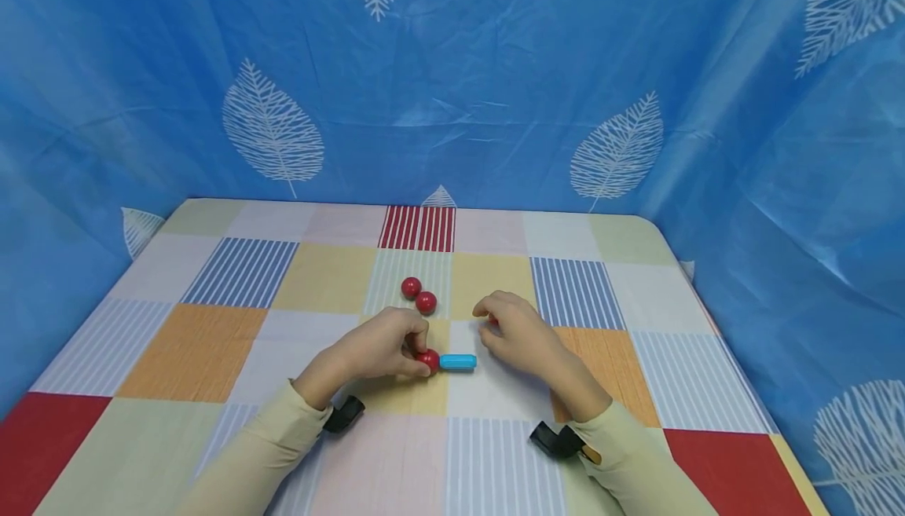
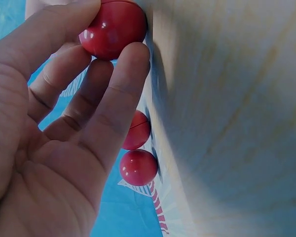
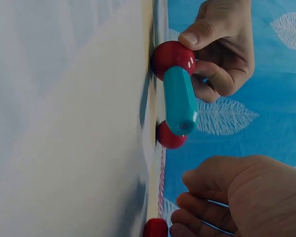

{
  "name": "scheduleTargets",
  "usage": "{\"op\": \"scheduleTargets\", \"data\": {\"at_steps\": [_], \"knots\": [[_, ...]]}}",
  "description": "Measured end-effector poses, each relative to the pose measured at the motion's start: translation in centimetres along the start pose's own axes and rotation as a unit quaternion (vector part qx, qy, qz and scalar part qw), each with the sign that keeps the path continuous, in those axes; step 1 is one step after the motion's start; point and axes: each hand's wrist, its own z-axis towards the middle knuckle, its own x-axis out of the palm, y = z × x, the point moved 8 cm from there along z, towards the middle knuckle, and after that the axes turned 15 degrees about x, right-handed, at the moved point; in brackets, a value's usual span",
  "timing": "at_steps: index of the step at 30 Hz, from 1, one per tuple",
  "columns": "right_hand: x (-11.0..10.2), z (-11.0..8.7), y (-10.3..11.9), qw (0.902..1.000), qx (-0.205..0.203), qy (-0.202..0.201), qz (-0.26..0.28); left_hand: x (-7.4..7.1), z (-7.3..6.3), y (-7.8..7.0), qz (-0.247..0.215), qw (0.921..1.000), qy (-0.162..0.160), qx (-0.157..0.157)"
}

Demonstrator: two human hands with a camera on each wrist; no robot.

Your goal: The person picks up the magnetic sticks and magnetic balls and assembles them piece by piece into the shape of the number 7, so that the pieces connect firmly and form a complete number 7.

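Observation:
My left hand [image 1: 385,345] pinches a glossy red ball [image 1: 428,360] between thumb and fingers, low over the cloth. From the ball's right side a short light-blue ridged rod [image 1: 458,362] sticks out, its end against the ball; the right wrist view shows the rod [image 3: 180,101] end-on. Just right of the rod, my right hand [image 1: 522,335] hovers with loosely bent fingers and holds nothing. Past the left hand lie two more red balls [image 1: 412,288], close together; both also show in the left wrist view, the nearer ball [image 2: 138,168] whole.
A patchwork-patterned cloth [image 1: 304,280] covers the table. Blue curtains [image 1: 452,68] with white leaf prints stand behind it and at both sides. In the right wrist view a red piece [image 3: 155,228] lies at the bottom edge, near the right fingers. Black wrist cameras [image 1: 344,414] sit on both sleeves.

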Motion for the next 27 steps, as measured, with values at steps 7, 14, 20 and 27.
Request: {"op": "scheduleTargets", "data": {"at_steps": [7, 14, 20, 27], "knots": [[0.8, 1.7, 1.8, 0.9992, -0.038, 0.009, -0.010, -0.1, 0.0, 0.0, -0.010, 0.9998, -0.007, 0.016], [1.8, 3.0, 3.1, 0.9978, -0.063, 0.018, -0.003, 0.1, 0.0, -0.1, -0.015, 0.9997, -0.008, 0.017], [2.8, 4.0, 3.7, 0.9967, -0.073, 0.036, 0.001, 0.2, 0.0, -0.1, -0.019, 0.9996, -0.009, 0.018], [3.8, 4.7, 4.4, 0.9951, -0.078, 0.061, 0.005, 0.0, -0.1, 0.0, -0.021, 0.9996, -0.010, 0.017]]}}
